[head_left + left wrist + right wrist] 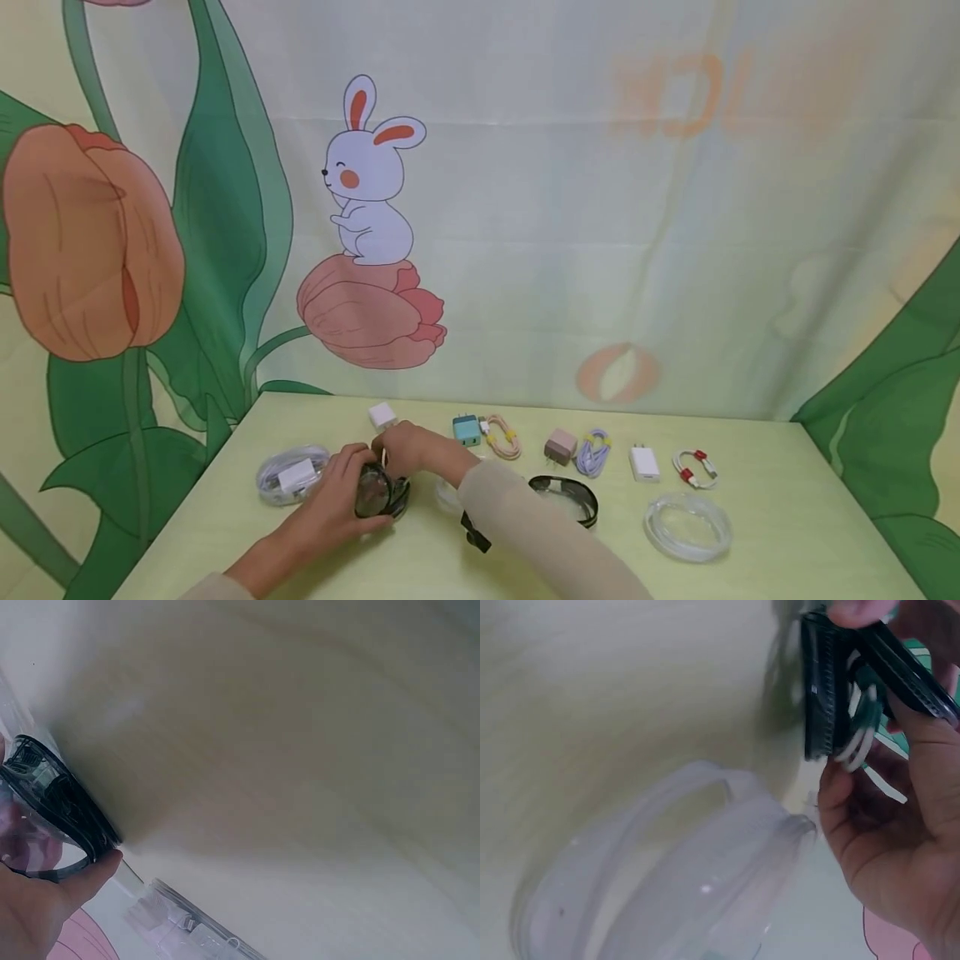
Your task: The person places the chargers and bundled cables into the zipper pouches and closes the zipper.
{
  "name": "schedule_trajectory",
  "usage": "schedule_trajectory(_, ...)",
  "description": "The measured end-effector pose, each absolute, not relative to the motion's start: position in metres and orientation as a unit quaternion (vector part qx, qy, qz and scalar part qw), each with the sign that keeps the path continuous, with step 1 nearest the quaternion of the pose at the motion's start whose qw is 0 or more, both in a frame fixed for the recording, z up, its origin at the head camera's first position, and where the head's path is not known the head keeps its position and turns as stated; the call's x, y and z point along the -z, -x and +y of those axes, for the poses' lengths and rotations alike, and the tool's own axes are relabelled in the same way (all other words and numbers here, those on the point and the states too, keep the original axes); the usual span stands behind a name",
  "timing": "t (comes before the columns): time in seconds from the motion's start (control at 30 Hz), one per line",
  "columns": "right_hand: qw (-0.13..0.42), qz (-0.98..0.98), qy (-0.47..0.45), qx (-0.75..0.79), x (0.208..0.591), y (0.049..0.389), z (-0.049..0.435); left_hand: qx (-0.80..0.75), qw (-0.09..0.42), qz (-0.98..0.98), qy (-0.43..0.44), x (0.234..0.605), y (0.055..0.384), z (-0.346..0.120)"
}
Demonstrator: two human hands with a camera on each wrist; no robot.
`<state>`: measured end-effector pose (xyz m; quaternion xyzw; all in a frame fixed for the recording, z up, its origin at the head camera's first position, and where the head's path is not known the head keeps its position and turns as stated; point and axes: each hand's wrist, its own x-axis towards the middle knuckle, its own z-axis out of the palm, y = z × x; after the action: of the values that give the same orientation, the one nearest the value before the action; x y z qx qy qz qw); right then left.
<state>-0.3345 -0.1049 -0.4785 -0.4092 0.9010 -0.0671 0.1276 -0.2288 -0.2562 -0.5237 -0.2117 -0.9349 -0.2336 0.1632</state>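
Note:
My left hand (330,500) grips a round clear pouch with a black rim (372,492) on the left side of the table. The left wrist view shows the thumb along the rim of this black-rimmed pouch (64,802), with dark contents behind the clear plastic. At the pouch's mouth is my right hand (412,450), reaching across from the right. In the right wrist view the rim gapes, and the fingers of my right hand (892,847) pinch a coiled green-and-white cable (862,742) in the gap. Part of the cable is hidden inside.
A filled clear pouch (288,475) lies left. Behind are a white charger (382,415), teal charger (467,430) and pink cable (510,450). Rightward lie a pinkish-brown charger (560,447), purple cable (592,454), white charger (643,463), red-tied cable (687,477), black-rimmed pouch (592,505) and clear-rimmed pouch (652,527).

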Motion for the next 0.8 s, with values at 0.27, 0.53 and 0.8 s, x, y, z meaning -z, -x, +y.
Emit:
schedule_trajectory(0.27,0.150,0.869,0.454,0.129,0.474,0.342,-0.084,0.229,0.172,-0.933,0.217,0.526,0.231,-0.254)
schedule_trajectory(0.53,0.218,0.790,0.547,0.173,0.472,0.353,-0.068,0.231,0.161,-0.935,0.213,0.523,0.229,-0.255)
schedule_trajectory(0.8,0.180,0.810,0.543,0.133,0.481,0.345,-0.074,0.235,0.146,-0.939,0.205,0.524,0.230,-0.255)
